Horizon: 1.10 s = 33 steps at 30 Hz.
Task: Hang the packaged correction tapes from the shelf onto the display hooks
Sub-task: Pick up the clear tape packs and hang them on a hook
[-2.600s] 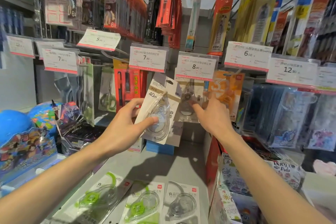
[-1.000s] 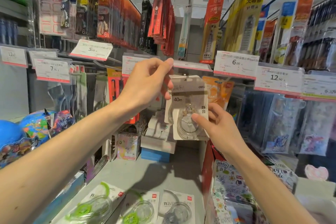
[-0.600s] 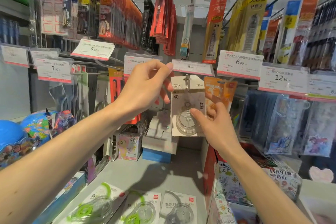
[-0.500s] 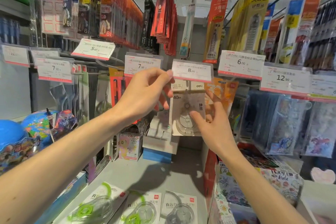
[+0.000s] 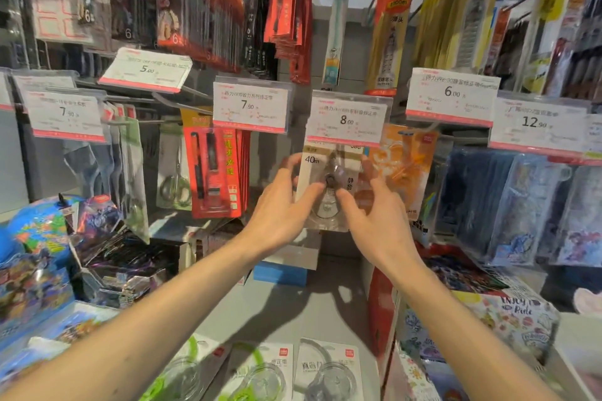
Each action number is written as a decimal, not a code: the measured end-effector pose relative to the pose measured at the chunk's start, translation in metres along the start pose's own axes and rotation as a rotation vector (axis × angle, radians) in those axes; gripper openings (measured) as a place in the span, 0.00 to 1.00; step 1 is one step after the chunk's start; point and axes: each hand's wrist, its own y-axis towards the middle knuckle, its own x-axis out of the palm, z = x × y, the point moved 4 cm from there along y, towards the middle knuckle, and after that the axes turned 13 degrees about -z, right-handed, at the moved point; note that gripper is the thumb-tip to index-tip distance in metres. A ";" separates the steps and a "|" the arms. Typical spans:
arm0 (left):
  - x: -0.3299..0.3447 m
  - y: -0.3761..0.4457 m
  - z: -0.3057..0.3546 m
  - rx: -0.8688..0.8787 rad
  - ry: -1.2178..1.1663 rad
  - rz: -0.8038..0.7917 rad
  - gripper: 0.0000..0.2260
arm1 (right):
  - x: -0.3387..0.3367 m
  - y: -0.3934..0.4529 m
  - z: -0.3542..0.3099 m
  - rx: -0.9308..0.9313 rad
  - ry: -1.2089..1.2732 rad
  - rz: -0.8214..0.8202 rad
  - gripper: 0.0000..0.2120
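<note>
A white carded correction tape package marked 40m hangs just under the 8.00 price tag; the hook is hidden behind that tag. My left hand grips the package's left edge, thumb on the clear blister. From the other side, my right hand holds it with the thumb on the front and the fingers at the right edge. Three more packaged correction tapes lie flat on the grey shelf below: two green ones and a grey one.
An orange package hangs right beside the held one. Red pen packs and scissors hang to the left under the 7.90 tag. A blue box stands at the shelf back. Printed boxes crowd the right, a globe the left.
My left hand came down from the 8.00 tag to the package's left edge. The tag now hangs flat over the card's top, and the package sits a little lower under it.
</note>
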 end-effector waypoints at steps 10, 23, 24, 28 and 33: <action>0.005 0.024 -0.019 -0.001 0.068 0.042 0.29 | 0.006 0.017 0.005 0.043 -0.014 -0.057 0.36; 0.012 0.042 -0.028 0.088 -0.050 -0.037 0.30 | 0.019 0.033 0.015 0.076 -0.075 -0.059 0.37; 0.013 0.043 -0.027 0.090 -0.058 -0.044 0.30 | 0.020 0.035 0.015 0.081 -0.077 -0.059 0.37; 0.017 0.045 -0.032 0.079 -0.044 -0.026 0.30 | 0.019 0.033 0.019 0.083 -0.059 -0.082 0.37; 0.017 0.048 -0.032 0.042 -0.003 -0.055 0.30 | 0.017 0.033 0.021 0.097 0.021 -0.124 0.36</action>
